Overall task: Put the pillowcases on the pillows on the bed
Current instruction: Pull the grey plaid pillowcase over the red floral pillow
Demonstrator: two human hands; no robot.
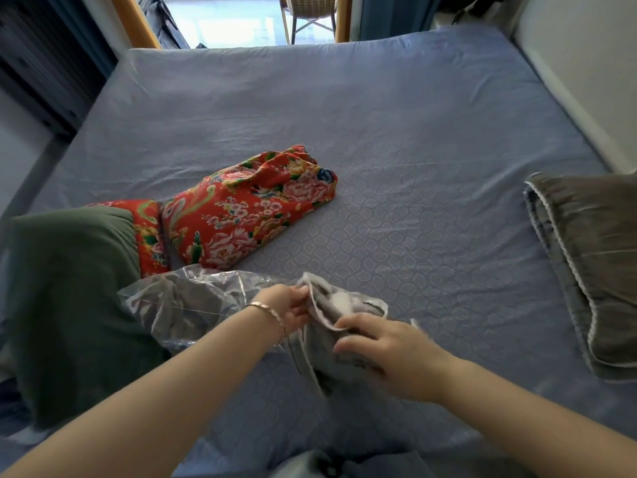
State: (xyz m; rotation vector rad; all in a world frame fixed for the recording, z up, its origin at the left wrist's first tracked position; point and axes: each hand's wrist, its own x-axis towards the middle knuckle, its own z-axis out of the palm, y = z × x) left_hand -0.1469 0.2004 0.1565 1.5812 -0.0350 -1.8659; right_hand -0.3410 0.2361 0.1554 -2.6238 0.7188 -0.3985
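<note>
Head view: I look down over a bed (379, 115) that fills the frame, with both forearms reaching in from the near edge.
Green pillow (69, 288): a bulky pillow at the left edge, lying against the floral one.
Grey pillow (593, 263): lies at the right edge, white-trimmed and well apart from the hands. I judge it already cased.
Floral pillow (241, 215): red, left of centre, just beyond the bag. I take it as the likely next to be cased.
Plastic bag (179, 305): clear and crumpled, under the left forearm and touching the pillowcase.
Pillowcase (339, 301): grey cloth, bunched between the hands at the near centre of the bed. I would draw it clear of the bag and shake it flat before hunting for the opening.
Right hand (386, 353): fingers curled over the bunched cloth, gripping it; somewhat blurred.
Left hand (287, 307): fingertips pinch the white-trimmed edge. I would follow that trim to the mouth, then spread both hands wide inside it.
Bracelet (272, 313): on the left wrist; it could snag the plastic.
</note>
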